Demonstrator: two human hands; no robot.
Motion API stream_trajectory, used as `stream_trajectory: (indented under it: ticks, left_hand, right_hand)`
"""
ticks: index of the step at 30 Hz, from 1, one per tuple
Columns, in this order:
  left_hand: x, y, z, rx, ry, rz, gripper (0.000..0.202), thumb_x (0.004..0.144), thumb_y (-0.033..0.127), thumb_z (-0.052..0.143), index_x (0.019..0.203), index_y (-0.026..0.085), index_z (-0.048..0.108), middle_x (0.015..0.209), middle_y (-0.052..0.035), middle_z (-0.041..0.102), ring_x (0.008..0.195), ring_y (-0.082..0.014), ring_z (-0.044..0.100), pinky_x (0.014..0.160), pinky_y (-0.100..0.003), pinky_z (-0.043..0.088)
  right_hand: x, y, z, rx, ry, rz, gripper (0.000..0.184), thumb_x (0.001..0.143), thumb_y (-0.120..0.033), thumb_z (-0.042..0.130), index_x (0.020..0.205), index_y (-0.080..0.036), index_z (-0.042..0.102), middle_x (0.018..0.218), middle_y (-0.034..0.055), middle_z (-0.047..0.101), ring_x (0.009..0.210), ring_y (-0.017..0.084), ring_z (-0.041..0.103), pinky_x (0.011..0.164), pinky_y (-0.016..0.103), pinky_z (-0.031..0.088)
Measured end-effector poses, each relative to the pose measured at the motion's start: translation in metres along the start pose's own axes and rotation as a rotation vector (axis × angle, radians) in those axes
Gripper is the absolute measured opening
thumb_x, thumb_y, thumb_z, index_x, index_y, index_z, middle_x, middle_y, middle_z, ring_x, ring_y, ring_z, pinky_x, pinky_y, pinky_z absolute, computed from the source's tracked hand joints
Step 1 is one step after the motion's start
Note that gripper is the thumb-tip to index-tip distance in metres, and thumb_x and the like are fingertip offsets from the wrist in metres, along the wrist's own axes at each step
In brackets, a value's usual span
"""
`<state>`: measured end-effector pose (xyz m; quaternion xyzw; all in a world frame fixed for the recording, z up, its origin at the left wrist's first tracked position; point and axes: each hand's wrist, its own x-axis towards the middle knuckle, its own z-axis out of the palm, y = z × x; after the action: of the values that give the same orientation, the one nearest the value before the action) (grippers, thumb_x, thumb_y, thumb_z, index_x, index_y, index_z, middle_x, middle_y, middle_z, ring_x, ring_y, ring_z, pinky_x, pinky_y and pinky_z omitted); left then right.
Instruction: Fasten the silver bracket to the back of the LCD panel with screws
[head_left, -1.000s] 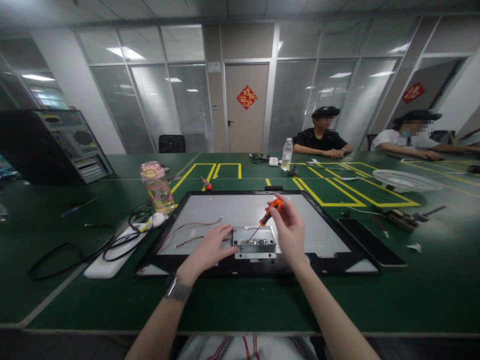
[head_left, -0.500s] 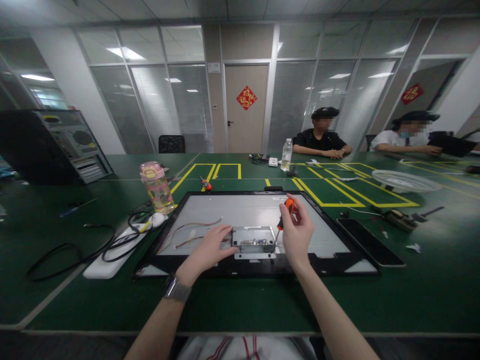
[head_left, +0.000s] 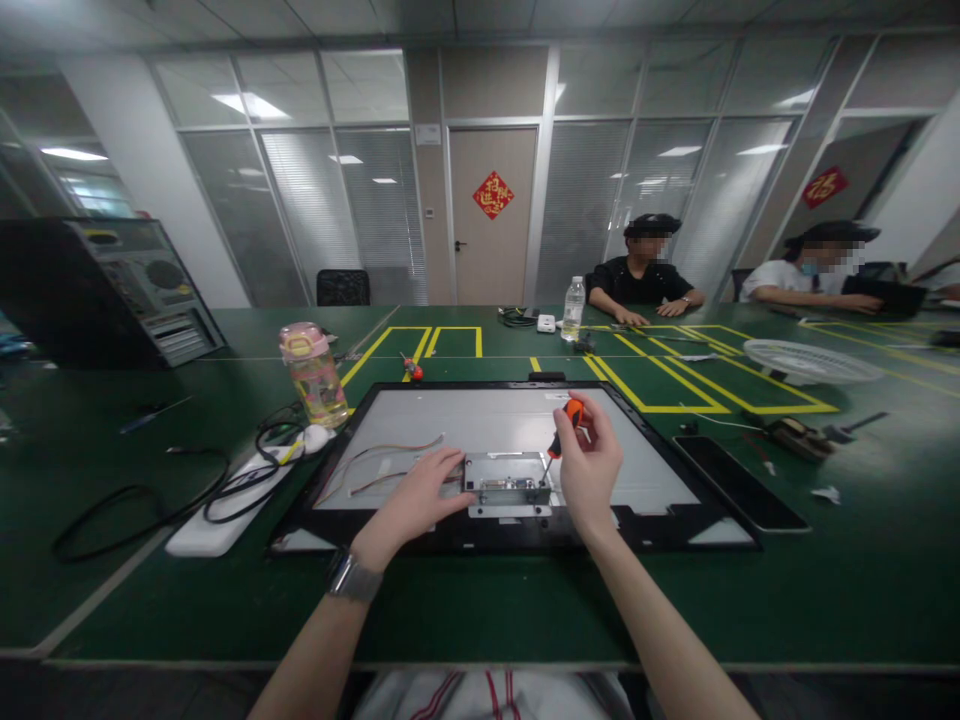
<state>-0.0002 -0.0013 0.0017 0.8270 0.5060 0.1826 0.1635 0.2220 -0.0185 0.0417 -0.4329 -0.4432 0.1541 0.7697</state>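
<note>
- Right hand (head_left: 591,465): fingers grip the screwdriver (head_left: 574,412), its shaft slanting down-left to the right end of the metal housing (head_left: 506,468); contact unclear.
- Left hand (head_left: 422,497): spread fingers brace the left end.
- Metal housing lies crosswise on the display panel (head_left: 450,408).

Screwdriver (head_left: 574,412), orange and black with a thin metal shaft, held just right of the frame's centre; it leans, handle to the upper right, tip down at the box's right end, though whether they touch is unclear; box (head_left: 510,468), silver metal, low and oblong, with small fittings along its near side, sits just below centre on the panel (head_left: 480,415); this lies flat, grey with a black border; thin wires (head_left: 390,449) trail across its left part.
</note>
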Motion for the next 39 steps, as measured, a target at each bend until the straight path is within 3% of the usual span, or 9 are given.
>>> stream_trajectory:
  ticks: [39]
  left_hand:
    - [0.0002,-0.0062,0.0033,-0.011,0.001,0.020,0.063,0.084,0.053,0.058,0.137,0.019,0.049,0.147,-0.0126,0.043,0.136,-0.0295,0.039,0.114,-0.044,0.029]
  right_hand:
    - [-0.0023,-0.0011,0.0002,-0.015,-0.014,-0.012,0.027,0.082,-0.034,0.064,0.105,-0.020,0.064,0.095,0.0037,0.059,0.082,0.016,0.057,0.069,0.028,0.050]
